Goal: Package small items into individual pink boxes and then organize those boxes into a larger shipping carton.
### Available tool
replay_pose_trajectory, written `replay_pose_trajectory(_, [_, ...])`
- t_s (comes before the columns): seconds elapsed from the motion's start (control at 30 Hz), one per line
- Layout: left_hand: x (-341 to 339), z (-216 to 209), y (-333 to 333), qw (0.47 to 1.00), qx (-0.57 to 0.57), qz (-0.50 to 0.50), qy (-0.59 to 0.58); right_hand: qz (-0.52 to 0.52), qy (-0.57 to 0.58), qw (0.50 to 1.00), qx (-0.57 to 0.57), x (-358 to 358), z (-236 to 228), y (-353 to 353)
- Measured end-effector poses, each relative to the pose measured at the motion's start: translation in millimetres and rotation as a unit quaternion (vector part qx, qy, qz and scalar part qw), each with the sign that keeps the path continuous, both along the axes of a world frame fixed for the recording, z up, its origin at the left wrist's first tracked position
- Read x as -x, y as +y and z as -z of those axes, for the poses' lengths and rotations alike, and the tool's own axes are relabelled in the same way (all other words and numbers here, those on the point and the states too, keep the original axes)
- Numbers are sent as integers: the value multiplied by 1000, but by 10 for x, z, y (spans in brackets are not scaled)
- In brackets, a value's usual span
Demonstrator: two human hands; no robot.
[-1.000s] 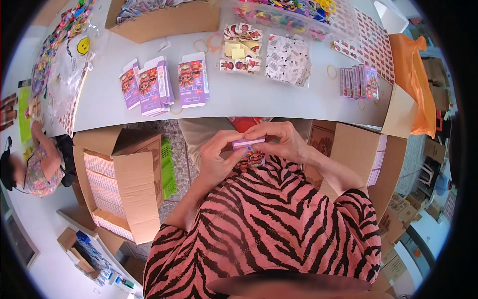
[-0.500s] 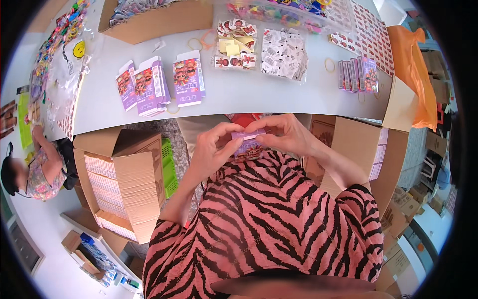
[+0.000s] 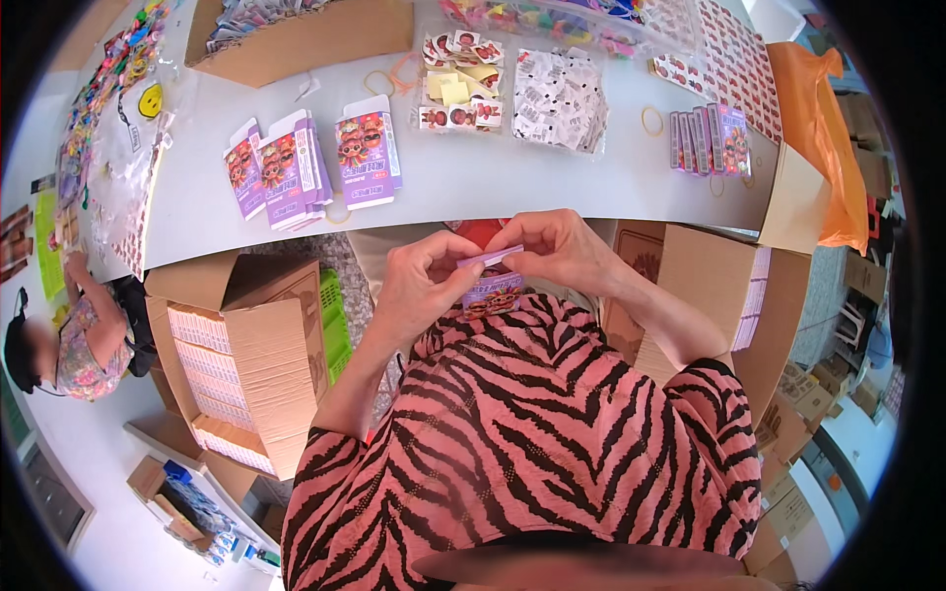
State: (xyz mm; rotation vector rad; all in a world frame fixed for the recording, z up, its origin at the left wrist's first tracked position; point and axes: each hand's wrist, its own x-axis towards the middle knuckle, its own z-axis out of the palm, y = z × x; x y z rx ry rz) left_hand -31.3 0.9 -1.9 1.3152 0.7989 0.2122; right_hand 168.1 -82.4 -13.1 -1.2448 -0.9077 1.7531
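Close to my chest, just off the table's near edge, I hold a small purple cardboard box (image 3: 492, 295) with cartoon figures printed on its front. My left hand (image 3: 427, 286) grips its upper left side, thumb and fingers pinched at the top flap. On the other side my right hand (image 3: 560, 256) pinches the right end of that flap. The fingertips partly cover the box's top. On the table ahead to the left lie flat purple cartons (image 3: 287, 169) in a stack, with another small pile (image 3: 366, 156) beside them.
Finished-looking purple boxes (image 3: 708, 141) stand in a row at the right. Bags of printed cutouts (image 3: 460, 84) and white packets (image 3: 560, 98) lie mid-table. Open cardboard cartons flank me, left (image 3: 271, 364) and right (image 3: 695, 286). Another person (image 3: 94, 335) sits at far left.
The box's top flap has tilted up, showing more of the box front below. Both hands remain on it, the right slightly higher. The view has shifted a little.
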Motion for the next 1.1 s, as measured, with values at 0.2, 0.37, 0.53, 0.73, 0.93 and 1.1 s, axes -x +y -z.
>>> replay_pose_trajectory(0.2, [15, 32, 1, 999, 15, -20, -25, 14, -22, 999, -36, 63, -8, -55])
replay_pose_trajectory(0.37, [40, 83, -81, 997, 12, -53, -51, 28, -197, 961, -190, 105, 77, -175])
replay_pose_trajectory(0.53, [108, 86, -144, 971, -230, -1, -64, 26, -272, 911, -310, 115, 228, -275])
replay_pose_trajectory(0.73, [125, 173, -208, 949, -308, -16, -72, 56, -324, 865, -378, 112, 256, -313])
replay_pose_trajectory(0.93, [90, 207, -246, 971, -224, -54, -70, 66, -183, 951, -241, 79, 157, -247])
replay_pose_trajectory(1.1, [40, 165, -147, 948, -311, -16, -62, 7, -304, 905, -299, 33, 123, -123])
